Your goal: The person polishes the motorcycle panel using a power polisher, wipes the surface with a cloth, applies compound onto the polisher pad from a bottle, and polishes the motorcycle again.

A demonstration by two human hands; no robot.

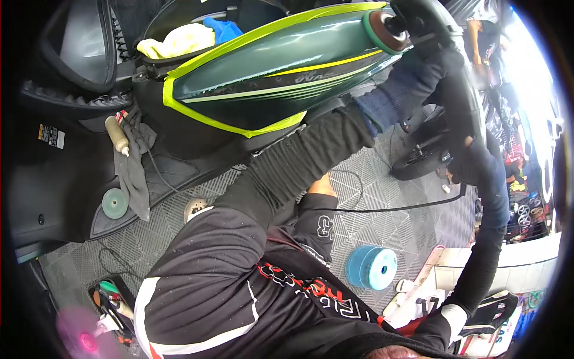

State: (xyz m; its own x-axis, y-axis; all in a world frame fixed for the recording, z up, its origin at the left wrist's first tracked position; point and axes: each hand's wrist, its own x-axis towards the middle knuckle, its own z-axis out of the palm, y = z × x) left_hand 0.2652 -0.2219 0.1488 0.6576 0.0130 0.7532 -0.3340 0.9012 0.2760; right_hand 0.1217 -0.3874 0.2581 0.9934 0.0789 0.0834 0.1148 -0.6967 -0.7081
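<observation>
A black power polisher reaches down from the upper right, its round green-and-brown pad at the right end of a glossy dark green scooter panel. Bright yellow-green masking tape borders the panel, and whitish specks lie along its striped decal. In a dark glove, my left hand is closed around the polisher near its head; the fingers are partly lost in shadow. My right hand, also dark-gloved, grips the polisher's rear end. From there a black cord runs left across the floor.
Yellow and blue cloths lie above the panel. On the footboard are a bottle, a grey cloth and a green round pad. A blue cylindrical container stands on the tiled floor. Another person's arm shows at upper right.
</observation>
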